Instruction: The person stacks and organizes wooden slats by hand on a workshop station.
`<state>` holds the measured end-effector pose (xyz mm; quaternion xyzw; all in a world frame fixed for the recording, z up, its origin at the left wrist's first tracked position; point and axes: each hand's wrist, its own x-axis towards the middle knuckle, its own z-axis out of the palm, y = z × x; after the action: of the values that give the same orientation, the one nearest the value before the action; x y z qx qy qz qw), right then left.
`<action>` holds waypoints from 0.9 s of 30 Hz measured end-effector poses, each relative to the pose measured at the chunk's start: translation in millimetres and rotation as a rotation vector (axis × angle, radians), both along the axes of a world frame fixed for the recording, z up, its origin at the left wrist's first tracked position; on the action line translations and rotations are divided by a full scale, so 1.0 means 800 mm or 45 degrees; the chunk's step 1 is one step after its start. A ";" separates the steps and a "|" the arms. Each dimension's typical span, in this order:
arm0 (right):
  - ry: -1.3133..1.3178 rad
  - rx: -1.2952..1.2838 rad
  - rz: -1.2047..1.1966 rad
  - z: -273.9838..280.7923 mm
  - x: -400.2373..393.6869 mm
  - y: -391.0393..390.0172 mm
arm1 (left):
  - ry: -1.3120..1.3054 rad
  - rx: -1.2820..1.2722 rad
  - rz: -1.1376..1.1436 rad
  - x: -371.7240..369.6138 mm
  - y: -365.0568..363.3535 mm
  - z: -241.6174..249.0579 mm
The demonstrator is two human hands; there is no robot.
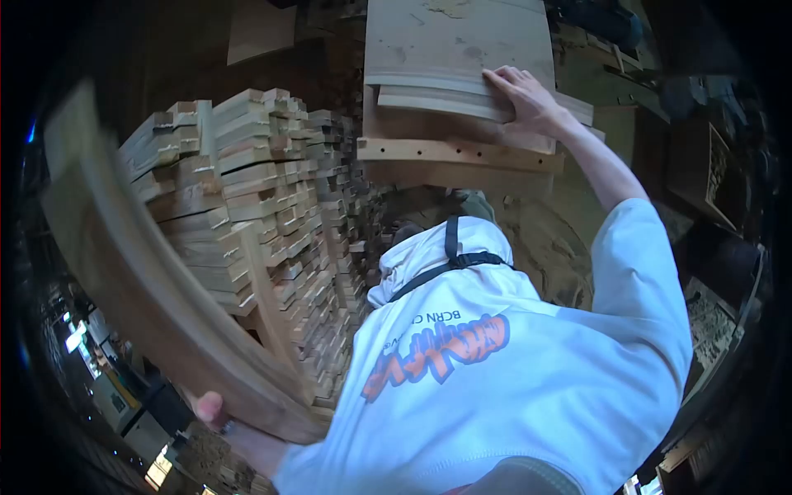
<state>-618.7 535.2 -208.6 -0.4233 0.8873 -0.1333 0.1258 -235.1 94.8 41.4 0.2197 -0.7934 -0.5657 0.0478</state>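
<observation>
My left hand is at the lower left, its thumb showing against a long moulded wooden board. That board slants up along the left side, its far end blurred, and its bulk hides my other fingers. Ahead, my right hand grips a wooden board at the near edge of a workbench, fingers over its top and thumb down at its front. Below these boards runs a wooden rail with a row of dark holes.
A tall stack of wooden pieces stands to the left of the workbench, close beside the long board. Sawdust-like debris covers the floor. A box stands at the right. White shirt fills the lower middle.
</observation>
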 end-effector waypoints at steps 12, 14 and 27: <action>0.005 -0.286 -0.172 -0.073 0.028 0.000 | 0.010 -1.002 -1.320 -0.567 0.274 -0.214; 0.120 -0.436 -0.232 -0.098 0.060 0.002 | 0.242 -1.338 -1.428 -0.601 0.305 -0.295; -0.571 -0.689 -1.635 -0.139 0.110 0.170 | 0.216 -1.129 -0.144 -0.449 0.148 -0.372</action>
<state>-530.5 671.0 -320.0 0.2014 0.8495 -0.4788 0.0926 -594.6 213.3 -256.0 0.0870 -0.9630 -0.1891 0.1712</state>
